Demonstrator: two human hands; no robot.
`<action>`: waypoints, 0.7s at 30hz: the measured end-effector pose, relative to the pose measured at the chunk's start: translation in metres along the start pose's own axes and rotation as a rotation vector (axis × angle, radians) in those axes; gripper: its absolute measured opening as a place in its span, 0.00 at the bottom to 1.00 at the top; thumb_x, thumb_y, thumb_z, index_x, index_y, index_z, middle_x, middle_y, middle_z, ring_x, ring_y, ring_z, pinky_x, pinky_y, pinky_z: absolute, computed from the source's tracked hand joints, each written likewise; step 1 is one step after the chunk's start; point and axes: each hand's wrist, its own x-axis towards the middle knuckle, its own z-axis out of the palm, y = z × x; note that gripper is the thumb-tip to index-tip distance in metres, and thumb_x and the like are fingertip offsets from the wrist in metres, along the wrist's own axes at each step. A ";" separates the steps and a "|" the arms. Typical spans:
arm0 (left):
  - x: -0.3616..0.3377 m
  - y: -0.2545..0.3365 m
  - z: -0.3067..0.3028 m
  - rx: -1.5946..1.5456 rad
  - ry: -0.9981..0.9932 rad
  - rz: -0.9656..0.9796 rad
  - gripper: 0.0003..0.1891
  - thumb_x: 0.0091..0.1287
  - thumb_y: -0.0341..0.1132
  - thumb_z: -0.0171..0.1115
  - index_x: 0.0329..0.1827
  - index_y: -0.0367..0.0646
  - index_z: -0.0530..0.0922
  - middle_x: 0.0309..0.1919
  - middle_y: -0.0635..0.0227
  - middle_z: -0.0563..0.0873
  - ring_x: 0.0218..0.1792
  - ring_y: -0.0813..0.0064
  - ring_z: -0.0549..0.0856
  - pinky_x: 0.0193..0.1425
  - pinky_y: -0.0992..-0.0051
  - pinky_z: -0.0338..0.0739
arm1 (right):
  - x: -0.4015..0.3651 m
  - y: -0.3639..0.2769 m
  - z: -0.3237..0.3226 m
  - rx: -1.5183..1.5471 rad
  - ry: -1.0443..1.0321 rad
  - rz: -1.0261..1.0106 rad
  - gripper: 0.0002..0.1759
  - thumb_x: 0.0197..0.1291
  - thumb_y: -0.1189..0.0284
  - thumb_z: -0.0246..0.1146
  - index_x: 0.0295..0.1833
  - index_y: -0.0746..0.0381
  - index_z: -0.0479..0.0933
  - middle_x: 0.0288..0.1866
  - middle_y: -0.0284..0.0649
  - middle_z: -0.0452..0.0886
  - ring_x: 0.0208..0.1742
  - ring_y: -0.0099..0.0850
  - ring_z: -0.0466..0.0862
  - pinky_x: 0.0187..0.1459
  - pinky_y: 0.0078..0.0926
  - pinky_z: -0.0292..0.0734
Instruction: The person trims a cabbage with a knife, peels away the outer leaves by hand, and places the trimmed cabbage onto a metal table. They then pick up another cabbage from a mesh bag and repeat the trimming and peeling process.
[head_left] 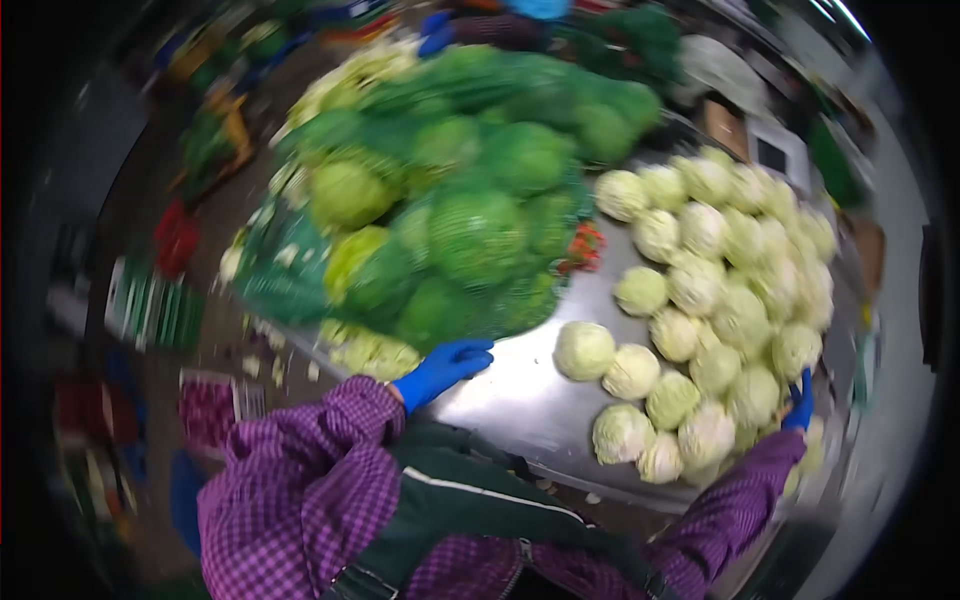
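My left hand [447, 371], in a blue glove, is over the metal table [510, 400] just below the green mesh sacks, its fingers stretched out and nothing in it. My right hand [799, 402], also gloved in blue, is at the right edge of a large pile of pale trimmed cabbages [741, 318], against them; its fingers point up and are partly hidden. Green mesh sacks [476, 238] filled with cabbages lie across the table's left and middle. One sack is open at the left, where a bare green cabbage [350, 194] shows.
Small red and orange pieces [583, 248] lie between sacks and pile. Cut leaves [368, 352] lie at the table's left edge. A scale-like device [775, 155] stands behind the pile. Across the table is another person's blue-gloved hand [436, 34]. Crates [155, 305] stand at the left.
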 end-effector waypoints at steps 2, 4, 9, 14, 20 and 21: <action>-0.003 -0.017 -0.015 -0.056 0.087 0.018 0.20 0.70 0.37 0.58 0.61 0.38 0.74 0.49 0.68 0.84 0.45 0.80 0.82 0.51 0.78 0.76 | 0.022 -0.007 0.031 0.017 0.180 0.050 0.26 0.66 0.58 0.51 0.69 0.49 0.68 0.64 0.48 0.74 0.12 0.15 0.59 0.11 0.14 0.53; -0.042 -0.012 -0.038 -0.006 0.197 0.156 0.17 0.69 0.36 0.58 0.58 0.38 0.77 0.45 0.67 0.86 0.43 0.80 0.82 0.49 0.79 0.76 | 0.021 -0.018 0.011 0.029 0.078 -0.160 0.28 0.60 0.60 0.60 0.67 0.50 0.70 0.54 0.39 0.79 0.16 0.15 0.61 0.15 0.16 0.55; -0.059 -0.011 -0.117 -0.121 0.632 0.468 0.06 0.64 0.26 0.61 0.42 0.35 0.83 0.35 0.65 0.87 0.36 0.77 0.85 0.43 0.77 0.79 | -0.052 -0.060 0.097 -0.472 0.252 -0.254 0.30 0.57 0.75 0.61 0.68 0.57 0.67 0.52 0.38 0.76 0.26 0.19 0.71 0.28 0.18 0.68; -0.056 0.039 -0.171 0.040 0.679 0.624 0.10 0.62 0.28 0.65 0.45 0.35 0.81 0.37 0.64 0.86 0.39 0.76 0.85 0.43 0.77 0.78 | -0.163 -0.072 0.252 -0.410 -0.207 -0.612 0.33 0.59 0.82 0.54 0.72 0.58 0.61 0.62 0.39 0.73 0.35 0.21 0.76 0.33 0.17 0.73; 0.056 0.100 -0.260 0.249 0.948 0.710 0.56 0.46 0.47 0.79 0.72 0.33 0.52 0.67 0.48 0.61 0.67 0.57 0.64 0.71 0.65 0.61 | -0.332 -0.125 0.519 -0.182 -0.721 -0.477 0.27 0.66 0.75 0.55 0.70 0.60 0.63 0.59 0.41 0.77 0.27 0.13 0.74 0.23 0.10 0.67; 0.058 0.106 -0.262 0.226 0.930 0.710 0.58 0.43 0.48 0.80 0.72 0.33 0.51 0.67 0.48 0.61 0.68 0.57 0.63 0.72 0.64 0.59 | -0.338 -0.124 0.563 -0.192 -0.755 -0.468 0.27 0.65 0.73 0.57 0.70 0.60 0.64 0.54 0.39 0.80 0.25 0.14 0.73 0.22 0.11 0.66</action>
